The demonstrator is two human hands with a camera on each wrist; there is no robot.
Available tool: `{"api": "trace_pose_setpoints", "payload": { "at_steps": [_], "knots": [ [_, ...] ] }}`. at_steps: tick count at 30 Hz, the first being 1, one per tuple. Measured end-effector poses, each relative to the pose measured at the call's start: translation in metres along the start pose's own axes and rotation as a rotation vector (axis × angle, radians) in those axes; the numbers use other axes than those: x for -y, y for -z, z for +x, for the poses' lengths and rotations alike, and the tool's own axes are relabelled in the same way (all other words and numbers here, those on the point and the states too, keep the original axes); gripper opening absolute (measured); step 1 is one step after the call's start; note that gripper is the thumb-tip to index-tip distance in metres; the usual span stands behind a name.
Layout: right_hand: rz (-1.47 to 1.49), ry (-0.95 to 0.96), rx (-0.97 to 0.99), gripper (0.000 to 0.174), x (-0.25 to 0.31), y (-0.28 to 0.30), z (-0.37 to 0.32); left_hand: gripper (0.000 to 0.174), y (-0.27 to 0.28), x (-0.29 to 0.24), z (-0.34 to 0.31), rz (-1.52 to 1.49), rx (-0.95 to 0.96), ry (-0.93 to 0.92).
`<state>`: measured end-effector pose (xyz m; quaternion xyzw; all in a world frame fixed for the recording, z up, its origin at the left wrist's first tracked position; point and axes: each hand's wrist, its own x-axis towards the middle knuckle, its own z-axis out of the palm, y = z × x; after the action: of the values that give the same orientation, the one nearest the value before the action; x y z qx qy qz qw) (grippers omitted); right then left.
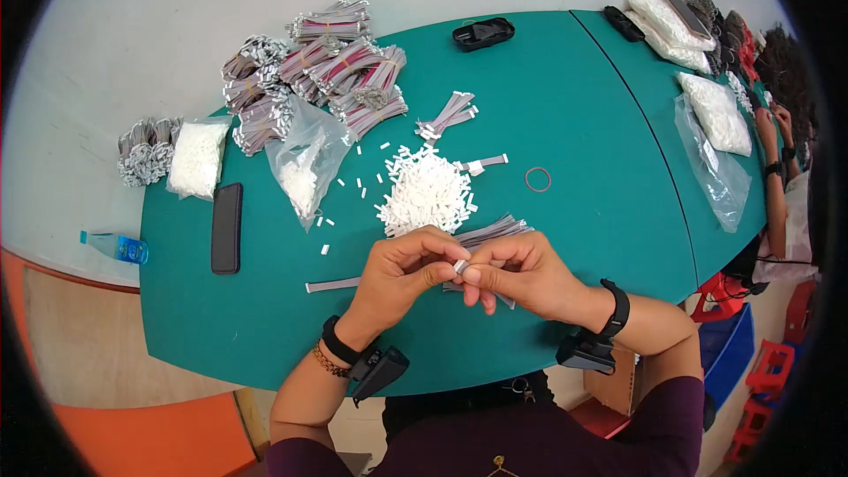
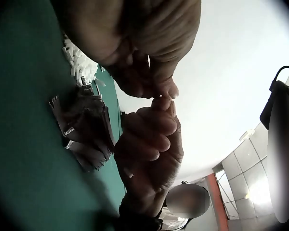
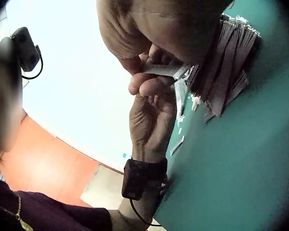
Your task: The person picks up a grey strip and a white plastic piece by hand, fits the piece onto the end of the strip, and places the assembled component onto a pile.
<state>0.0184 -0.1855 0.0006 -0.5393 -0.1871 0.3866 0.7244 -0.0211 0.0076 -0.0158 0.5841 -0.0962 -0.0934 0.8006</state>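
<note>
In the head view my left hand [image 1: 393, 276] and right hand [image 1: 534, 281] meet fingertip to fingertip over the near part of the table. Between them they pinch a small white connector piece [image 1: 460, 266] at the end of a flat ribbon cable [image 3: 159, 70]. The left thumb and index finger grip the white piece, and the right fingers hold the cable end; most of the cable is hidden by the hands. Beneath the right hand lies a stack of grey ribbon cables [image 1: 495, 230]. Just beyond the hands is a heap of small white pieces [image 1: 426, 193].
One ribbon cable [image 1: 331, 284] lies left of the hands. Bundled cables [image 1: 340, 66], an open plastic bag [image 1: 305, 159], a full bag [image 1: 198, 157] and a phone [image 1: 226, 228] are on the left. A rubber band [image 1: 538, 179] lies right. Another person's hands [image 1: 773, 128] work far right.
</note>
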Motion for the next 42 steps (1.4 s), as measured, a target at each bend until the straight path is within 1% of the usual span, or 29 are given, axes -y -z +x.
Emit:
{"api": "trace_pose_setpoints", "payload": {
  "at_steps": [2, 8, 11, 14, 17, 20, 23, 26, 29, 32, 38, 39, 42],
  "knots": [
    [-0.011, -0.006, -0.006, 0.018, 0.000, 0.000, -0.001, 0.017, 0.003, 0.005, 0.000, 0.033, 0.046, -0.034],
    [-0.005, 0.008, -0.006, 0.020, -0.007, 0.001, -0.001, 0.017, 0.000, 0.002, -0.002, 0.016, 0.054, 0.001],
    [-0.029, 0.009, 0.000, 0.019, -0.004, 0.002, -0.001, 0.017, 0.001, 0.004, -0.001, 0.072, 0.040, -0.001],
    [-0.023, 0.012, -0.012, 0.019, -0.007, 0.005, 0.003, 0.019, -0.001, 0.001, 0.002, 0.023, -0.009, 0.088],
    [-0.072, 0.030, -0.031, 0.020, -0.008, 0.005, 0.006, 0.020, 0.004, 0.007, 0.003, -0.044, -0.017, 0.115],
    [-0.084, 0.029, -0.038, 0.020, -0.009, 0.004, 0.004, 0.021, 0.005, 0.003, 0.001, -0.003, 0.007, 0.120],
    [-0.166, 0.054, -0.053, 0.017, -0.010, 0.004, 0.002, 0.018, 0.000, -0.003, 0.001, 0.040, 0.000, 0.093],
    [-0.222, 0.081, -0.054, 0.018, -0.012, 0.001, -0.001, 0.015, -0.001, -0.004, 0.001, 0.121, 0.010, 0.115],
    [-0.321, 0.089, -0.092, 0.018, -0.008, -0.003, -0.004, 0.013, 0.001, -0.005, 0.000, 0.165, 0.016, 0.030],
    [-0.433, 0.203, -0.079, 0.017, -0.014, 0.005, -0.001, 0.011, 0.006, -0.009, -0.002, 0.168, -0.084, -0.053],
    [-0.389, 0.336, 0.001, 0.018, -0.002, -0.003, -0.010, 0.011, -0.018, -0.030, -0.018, 0.341, -0.186, -0.154],
    [-0.363, 0.345, 0.034, 0.018, -0.001, -0.003, -0.010, 0.012, -0.021, -0.034, -0.023, 0.409, -0.180, -0.171],
    [-0.353, 0.450, -0.008, 0.019, -0.002, 0.007, -0.007, 0.010, -0.017, -0.048, -0.041, 0.510, -0.324, -0.243]
  ]
}}
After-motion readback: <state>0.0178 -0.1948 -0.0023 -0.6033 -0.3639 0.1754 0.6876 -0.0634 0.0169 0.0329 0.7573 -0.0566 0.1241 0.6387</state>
